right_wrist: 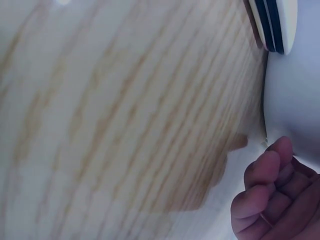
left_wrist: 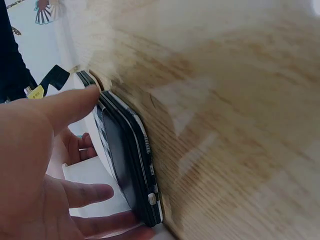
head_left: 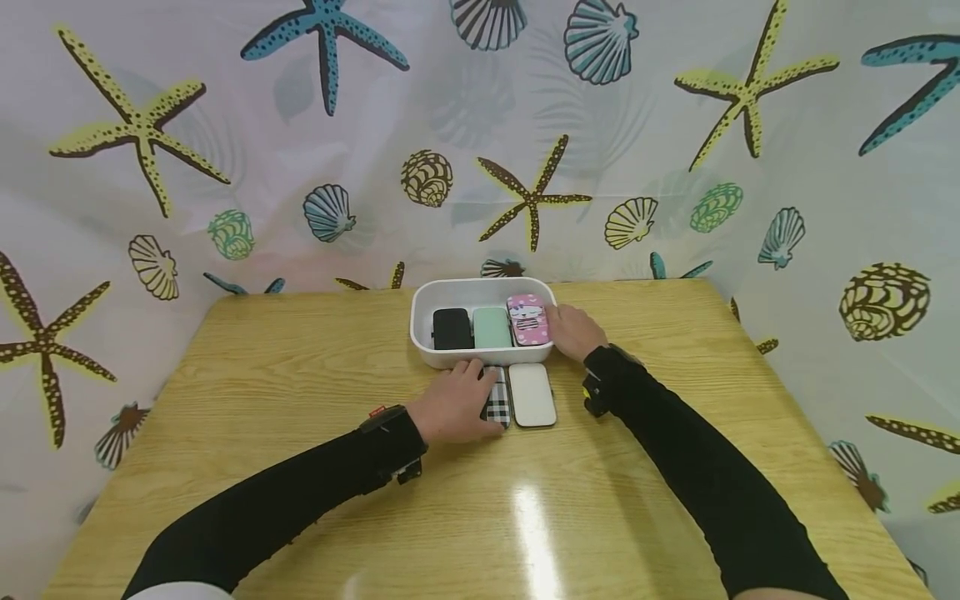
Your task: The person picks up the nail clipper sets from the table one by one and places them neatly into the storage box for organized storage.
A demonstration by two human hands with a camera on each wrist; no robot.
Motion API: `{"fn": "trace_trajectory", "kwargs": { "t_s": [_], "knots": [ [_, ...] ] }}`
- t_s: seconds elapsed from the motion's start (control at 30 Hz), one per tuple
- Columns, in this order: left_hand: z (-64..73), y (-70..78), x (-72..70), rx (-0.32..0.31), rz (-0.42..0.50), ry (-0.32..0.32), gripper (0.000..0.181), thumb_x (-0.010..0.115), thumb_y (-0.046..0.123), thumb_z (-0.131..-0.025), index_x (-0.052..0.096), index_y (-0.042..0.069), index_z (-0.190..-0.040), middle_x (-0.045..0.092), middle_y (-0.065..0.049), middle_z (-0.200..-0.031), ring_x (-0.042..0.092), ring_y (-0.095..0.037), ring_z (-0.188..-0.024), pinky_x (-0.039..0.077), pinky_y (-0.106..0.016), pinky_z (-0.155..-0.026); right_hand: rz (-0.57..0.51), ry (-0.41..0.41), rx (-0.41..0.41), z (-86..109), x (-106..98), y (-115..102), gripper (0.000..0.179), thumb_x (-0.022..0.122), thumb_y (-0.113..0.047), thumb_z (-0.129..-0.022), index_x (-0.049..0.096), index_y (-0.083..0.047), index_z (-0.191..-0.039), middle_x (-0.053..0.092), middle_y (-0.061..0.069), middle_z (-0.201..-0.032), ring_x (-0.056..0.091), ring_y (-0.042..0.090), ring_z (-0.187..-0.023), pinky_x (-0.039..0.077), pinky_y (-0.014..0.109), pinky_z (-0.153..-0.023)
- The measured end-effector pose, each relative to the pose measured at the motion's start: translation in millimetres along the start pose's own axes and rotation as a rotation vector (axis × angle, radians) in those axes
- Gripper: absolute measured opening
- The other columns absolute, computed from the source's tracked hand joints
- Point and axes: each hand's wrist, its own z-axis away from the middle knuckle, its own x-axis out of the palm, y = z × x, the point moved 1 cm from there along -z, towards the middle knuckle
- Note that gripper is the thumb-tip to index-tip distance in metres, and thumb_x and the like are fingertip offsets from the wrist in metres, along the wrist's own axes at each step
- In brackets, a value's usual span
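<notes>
My left hand (head_left: 459,404) holds a black-and-white plaid zip case (left_wrist: 125,155) on the tabletop, thumb at its near end and fingers at its far end. Close to its right lies a cream case (head_left: 533,395) with a dark edge. Behind both stands a white bin (head_left: 487,357). My right hand (head_left: 576,332) grips the bin's right end; its fingers (right_wrist: 262,167) curl against the outer wall, while the thumb is hidden in the right wrist view. Inside the bin sit a black case (head_left: 452,329), a mint green case (head_left: 492,327) and, nearest the right hand, a pink patterned case (head_left: 528,320).
The wooden table (head_left: 300,358) carries the bin near its back edge. A patterned cloth (head_left: 420,100) with starfish and shells hangs behind the table and along its sides. Light glares off the tabletop in front of the cases.
</notes>
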Motion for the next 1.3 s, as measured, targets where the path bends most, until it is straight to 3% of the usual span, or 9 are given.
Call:
{"fn": "trace_trajectory", "kwargs": {
  "t_s": [0.23,0.47,0.67,0.87,1.13,1.3],
  "knots": [
    [-1.8,-2.1,1.0,0.017,-0.017,0.031,0.092,0.073,0.062,-0.082,0.045,0.005,-0.149,0.044,-0.015,-0.145,0.044,-0.032,-0.131,0.043,-0.050,-0.106,0.004,0.001,-0.015,2.2,-1.9,-1.4,0.055,0.019,-0.043,-0.109,0.058,-0.004,-0.101,0.051,0.010,-0.084,0.053,0.027,-0.078,0.039,0.036,-0.068],
    [-2.7,0.4,0.7,0.008,-0.069,-0.030,0.096,0.070,0.064,-0.083,0.041,0.003,-0.152,0.038,-0.017,-0.151,0.039,-0.034,-0.136,0.043,-0.046,-0.109,-0.002,0.005,-0.003,1.7,-0.3,-2.2,0.055,0.018,-0.043,-0.108,0.057,-0.005,-0.100,0.051,0.010,-0.084,0.053,0.027,-0.079,0.038,0.036,-0.069],
    [-2.3,3.2,0.8,-0.018,-0.034,-0.056,0.095,0.072,0.063,-0.081,0.044,0.003,-0.149,0.034,-0.020,-0.151,0.036,-0.033,-0.135,0.047,-0.041,-0.105,-0.004,0.008,-0.003,0.2,1.3,-2.8,0.054,0.018,-0.042,-0.108,0.057,-0.005,-0.099,0.050,0.010,-0.084,0.052,0.027,-0.077,0.038,0.037,-0.068],
    [0.3,5.1,0.8,-0.013,-0.038,-0.060,0.092,0.072,0.066,-0.079,0.046,0.007,-0.145,0.046,-0.016,-0.139,0.040,-0.029,-0.123,0.047,-0.039,-0.101,0.000,0.016,-0.007,2.0,0.4,-1.7,0.054,0.019,-0.041,-0.108,0.057,-0.004,-0.101,0.050,0.011,-0.085,0.052,0.027,-0.079,0.038,0.036,-0.068],
    [4.1,2.8,3.9,0.029,-0.091,0.023,0.088,0.071,0.067,-0.072,0.055,0.007,-0.135,0.054,-0.011,-0.122,0.045,-0.026,-0.111,0.048,-0.038,-0.089,-0.006,0.020,-0.003,3.8,1.2,-1.9,0.055,0.019,-0.042,-0.108,0.057,-0.005,-0.095,0.050,0.011,-0.083,0.054,0.028,-0.079,0.039,0.039,-0.071],
    [6.9,3.5,-3.1,0.026,-0.063,0.067,0.091,0.071,0.069,-0.070,0.055,0.008,-0.135,0.054,-0.011,-0.124,0.045,-0.024,-0.110,0.051,-0.036,-0.083,-0.007,0.020,-0.013,4.7,-1.4,-3.4,0.054,0.021,-0.041,-0.109,0.058,-0.004,-0.096,0.050,0.010,-0.082,0.054,0.028,-0.079,0.040,0.039,-0.072]
  ]
}}
